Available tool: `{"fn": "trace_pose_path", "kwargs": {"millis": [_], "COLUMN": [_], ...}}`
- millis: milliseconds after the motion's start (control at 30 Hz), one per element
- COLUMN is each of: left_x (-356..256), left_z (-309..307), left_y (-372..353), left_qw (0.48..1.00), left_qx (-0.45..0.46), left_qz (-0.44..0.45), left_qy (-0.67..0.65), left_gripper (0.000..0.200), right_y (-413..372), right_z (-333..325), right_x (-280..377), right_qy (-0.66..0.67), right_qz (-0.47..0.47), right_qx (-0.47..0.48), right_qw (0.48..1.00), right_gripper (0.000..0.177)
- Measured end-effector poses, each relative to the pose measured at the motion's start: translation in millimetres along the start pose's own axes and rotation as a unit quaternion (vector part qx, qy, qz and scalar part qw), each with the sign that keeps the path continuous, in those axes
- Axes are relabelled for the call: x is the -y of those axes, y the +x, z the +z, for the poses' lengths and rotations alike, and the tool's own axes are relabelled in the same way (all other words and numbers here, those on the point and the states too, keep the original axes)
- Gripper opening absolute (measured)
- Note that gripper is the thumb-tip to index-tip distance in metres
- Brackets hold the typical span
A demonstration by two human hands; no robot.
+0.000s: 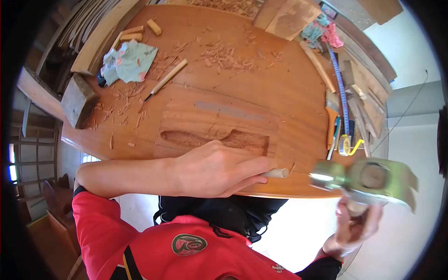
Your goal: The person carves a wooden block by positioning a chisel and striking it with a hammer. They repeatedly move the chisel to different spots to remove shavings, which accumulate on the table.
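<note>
My left hand (pixel 221 169) is wrapped round a chisel (pixel 278 173); only the butt of its pale wooden handle shows, pointing right, and its blade is hidden under the hand. Behind that hand lies a flat wooden board (pixel 289 128) with a long carved hollow (pixel 247 140), narrow at the left and wider at the right. Raised at the right, past the table's front edge, my right hand (pixel 357 224) grips a hammer (pixel 373 179) by its handle. The shiny, greenish metal head is slightly blurred and apart from the chisel handle.
A second chisel (pixel 165 80) lies behind the board among wood shavings (pixel 224 56). At the left are a cloth (pixel 130 59) and a wood block (pixel 79 100). A handsaw (pixel 332 116), tape measure (pixel 344 144) and wood strips (pixel 317 65) line the right side.
</note>
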State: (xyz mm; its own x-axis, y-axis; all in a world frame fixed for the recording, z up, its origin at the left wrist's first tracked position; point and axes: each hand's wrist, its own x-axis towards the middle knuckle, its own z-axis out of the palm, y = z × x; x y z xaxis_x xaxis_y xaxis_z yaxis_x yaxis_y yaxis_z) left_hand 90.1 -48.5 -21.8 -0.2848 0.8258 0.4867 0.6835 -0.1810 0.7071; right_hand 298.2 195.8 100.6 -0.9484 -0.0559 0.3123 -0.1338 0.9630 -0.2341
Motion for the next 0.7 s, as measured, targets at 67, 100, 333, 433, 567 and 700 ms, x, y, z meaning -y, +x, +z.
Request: {"fn": "trace_pose_path", "kwargs": {"millis": [67,100,333,433,567,700], "left_x": [-2.6,-2.8,-9.4,-10.0,-8.0,-3.9], "left_z": [-2.3,-4.5,-6.9,-7.2,-15.3,-22.5], "left_y": [1.1,1.8,2.3,-1.4,-18.6,-50.3], "left_qw": [1.0,1.0,0.999,0.998,0.99,0.991], "left_qx": [0.01,0.016,0.043,0.042,0.005,-0.074], "left_qz": [-0.004,-0.007,-0.008,-0.049,-0.112,-0.098], "left_qy": [0.003,0.007,0.017,-0.016,-0.081,-0.059], "left_gripper": [0.026,0.025,0.023,0.015,0.011,0.013], "right_y": [25.6,29.8,24.2,14.3,-10.7,-49.7], "right_z": [1.3,6.3,19.5,27.5,53.1,82.4], "right_x": [9.9,11.9,6.5,5.4,-0.9,-17.2], "right_qy": [0.061,0.081,0.103,0.17,0.195,0.273], "right_qz": [-0.004,-0.004,-0.043,0.011,0.063,0.242], "right_qx": [0.073,0.043,0.004,-0.013,-0.058,-0.065], "right_qw": [0.995,0.996,0.994,0.985,0.977,0.929], "right_gripper": [0.067,0.068,0.075,0.074,0.071,0.077]}}
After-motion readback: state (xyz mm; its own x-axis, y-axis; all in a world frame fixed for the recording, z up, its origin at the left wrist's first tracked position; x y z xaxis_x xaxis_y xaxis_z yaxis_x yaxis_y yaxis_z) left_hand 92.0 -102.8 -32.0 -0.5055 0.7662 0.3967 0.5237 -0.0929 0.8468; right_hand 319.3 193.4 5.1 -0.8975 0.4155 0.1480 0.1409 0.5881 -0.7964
